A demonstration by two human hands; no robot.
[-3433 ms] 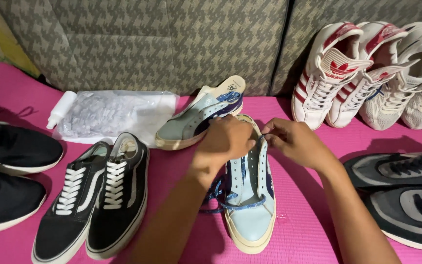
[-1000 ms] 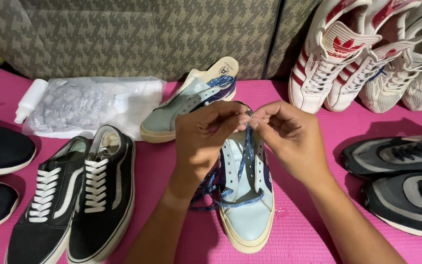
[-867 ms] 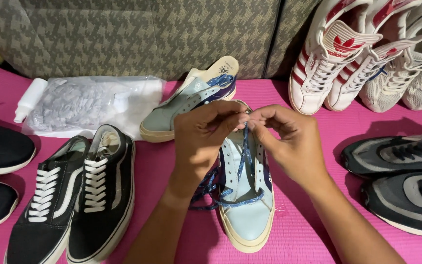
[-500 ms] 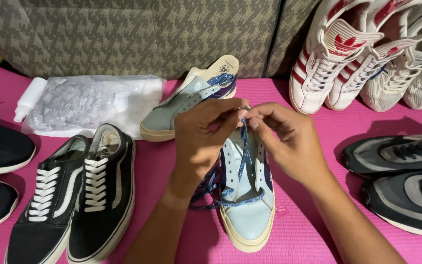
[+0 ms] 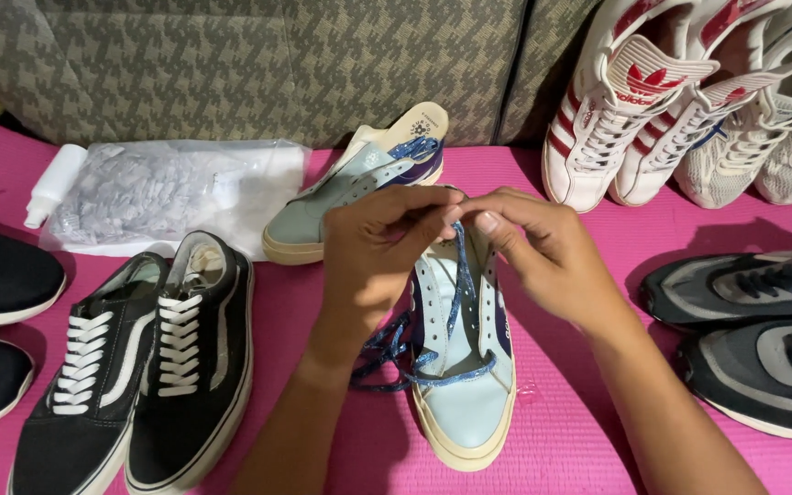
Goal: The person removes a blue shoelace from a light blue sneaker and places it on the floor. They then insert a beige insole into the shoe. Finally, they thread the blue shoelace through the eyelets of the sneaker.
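A clear bag [image 5: 171, 188] lies at the mat's [image 5: 598, 431] far-left edge. Both hands, left [image 5: 379, 246] and right [image 5: 543, 252], still pinch the blue lace [image 5: 458, 275] over the pale shoe [image 5: 465, 367], barely shifted.

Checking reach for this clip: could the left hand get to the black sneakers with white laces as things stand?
Probably yes. The left hand pinches the blue lace over the pale blue shoe; the black sneakers lie just to its left, with only bare pink mat between.

A pale blue sneaker [image 5: 465, 367] with a speckled blue lace [image 5: 456, 284] is seen on a pink mat [image 5: 588, 403].
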